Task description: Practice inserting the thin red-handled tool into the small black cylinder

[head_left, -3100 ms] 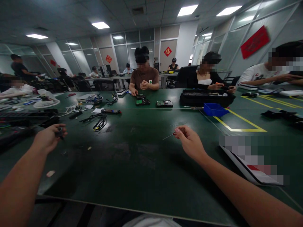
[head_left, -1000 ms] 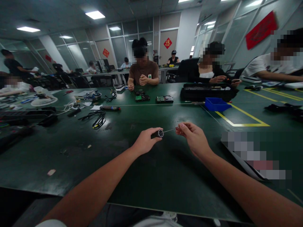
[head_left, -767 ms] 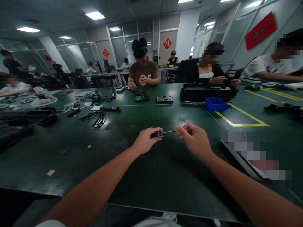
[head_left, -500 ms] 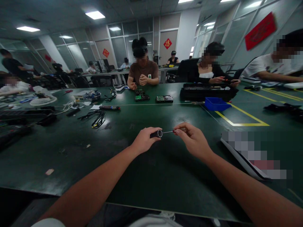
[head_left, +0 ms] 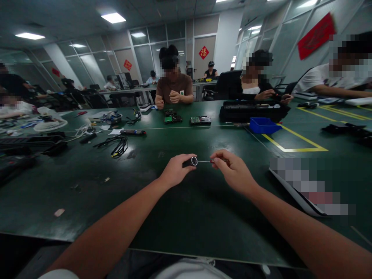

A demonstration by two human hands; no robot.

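My left hand is closed around a black cylinder with a pale ring at its open end, which faces right. A screwdriver is gripped in my right hand, its handle mostly covered by the fingers. The thin metal shaft points left, and its tip is at the cylinder's ringed end; whether it reaches inside, I cannot tell. Both hands are above the green table, close together.
A blue bin and a long black casing stand across the table. Beyond the hands lie circuit boards, a pen-like tool and coiled black cable. A white-edged flat item lies right. A co-worker sits opposite.
My right hand has come slightly nearer to the left, so less of the screwdriver's shaft shows between the hands. The whole view has shifted slightly.
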